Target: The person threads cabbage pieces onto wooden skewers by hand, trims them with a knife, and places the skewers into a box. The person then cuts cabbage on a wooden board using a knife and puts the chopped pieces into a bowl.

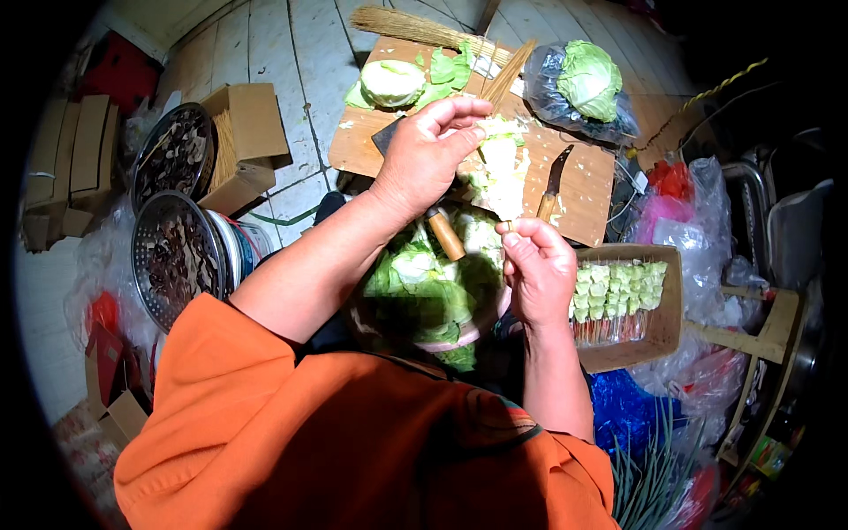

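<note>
My left hand (430, 142) is above the wooden board (576, 192), its thumb and fingers pinched at the upper end of pale cut cabbage (505, 169). Just below that cabbage, my right hand (540, 265) has its thumb and index finger together, with a small yellowish band at the fingertip. Glare hides whether a thin skewer is in it. Under my hands, a basin (457, 338) holds green cabbage leaves (424, 285). A cleaver's wooden handle (446, 235) juts over it, the dark blade partly behind my left wrist. A curved knife (556, 179) lies on the board.
Half a cabbage (393, 83) and loose bamboo skewers (510, 73) are on the board's far side. A whole cabbage (588, 83) sits on dark plastic. At right, a cardboard box (666, 331) holds skewered cabbage. Colanders (179, 258) of dark fungus and a skewer box (255, 126) stand left.
</note>
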